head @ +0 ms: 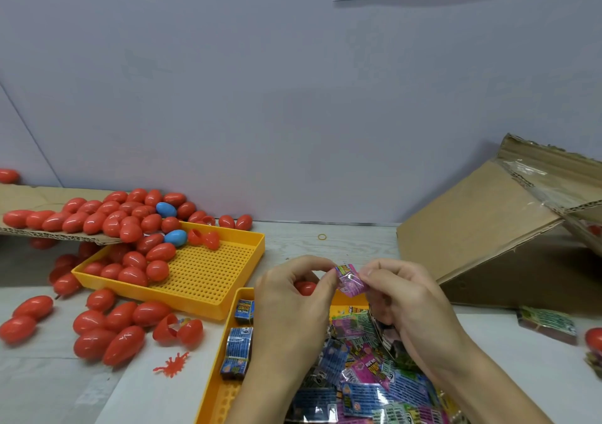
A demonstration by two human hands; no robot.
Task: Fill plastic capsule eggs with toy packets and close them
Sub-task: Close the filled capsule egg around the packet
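Both hands meet above the near tray, pinching one pink toy packet (350,281) between them. On that packet's left edge the left hand (290,306) has thumb and forefinger, and a red capsule egg (305,288) sits tucked in its curled fingers; whether that egg is open or closed is hard to tell, since the palm hides most of it. Gripping the packet's right side, the right hand (404,303) also seems to hold something dark under its lower fingers.

Far left, a cardboard flap (39,195) carries a heap of red eggs (97,218) with two blue eggs (166,209) among them, spilling into the yellow perforated tray (208,280). More red eggs lie loose on the table (342,238), one of them an open egg (177,329), near a red splat toy (171,365). Under the hands, the near yellow tray (224,358) holds piled toy packets (368,381). At right leans a tipped cardboard box (488,221), with a green packet (549,322) before it.
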